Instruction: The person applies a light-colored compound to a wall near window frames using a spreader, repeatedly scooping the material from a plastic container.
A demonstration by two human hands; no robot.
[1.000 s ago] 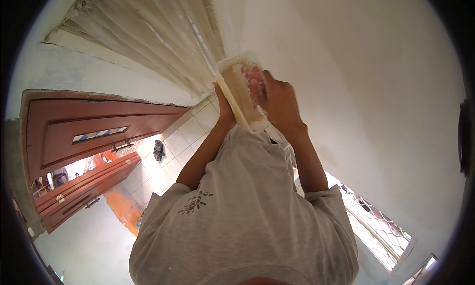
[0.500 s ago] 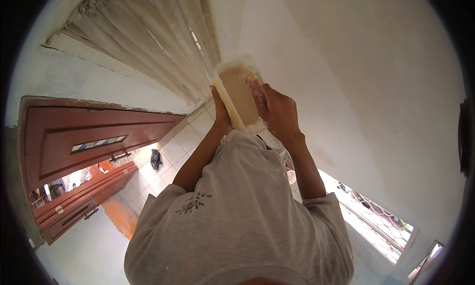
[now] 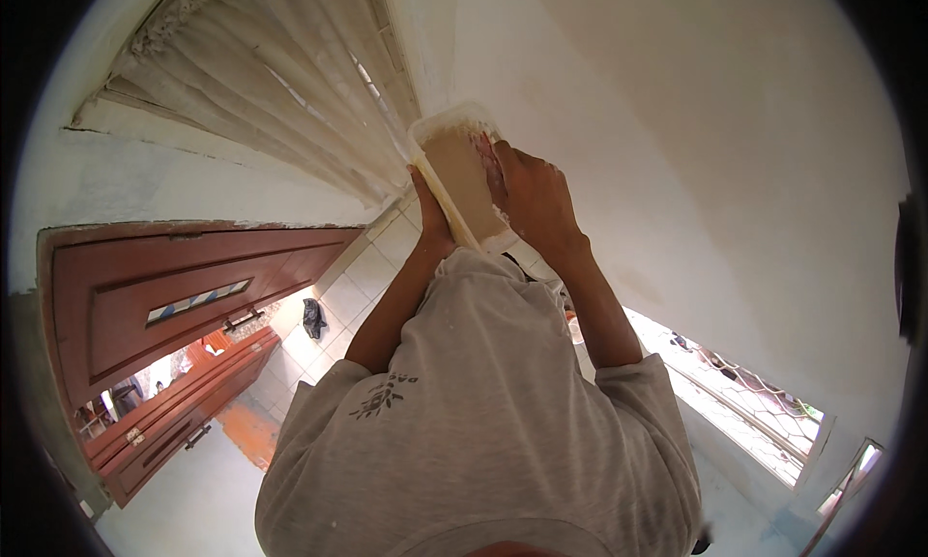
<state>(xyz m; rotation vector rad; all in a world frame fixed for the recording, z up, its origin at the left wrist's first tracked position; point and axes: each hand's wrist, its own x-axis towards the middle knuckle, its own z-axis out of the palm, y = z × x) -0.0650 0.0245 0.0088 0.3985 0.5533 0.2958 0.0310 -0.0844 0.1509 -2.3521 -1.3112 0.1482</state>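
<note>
Held in front of my chest is a translucent pale plastic tub (image 3: 447,115), its rim smeared with dried paste. Beige putty (image 3: 456,175) lies smooth inside it. My left hand (image 3: 432,212) is wrapped round the tub's left side, with the thumb up along the edge. At the opposite side, my right hand (image 3: 535,195) is closed on a reddish, putty-smeared tool (image 3: 488,161) against the tub's right inner wall. The hand hides most of this tool, so its exact kind does not show.
A bare plastered wall (image 3: 696,151) rises on the right, above a window with a wire grille (image 3: 744,393). Gathered beige curtains (image 3: 261,84) hang at the upper left. Red-brown doors (image 3: 193,296) stand at the left, near a black bag (image 3: 314,318) on the tiled floor (image 3: 353,291).
The tub and both hands have shifted slightly up and left in view. My right hand has moved a little up along the tub's right side with the reddish tool.
</note>
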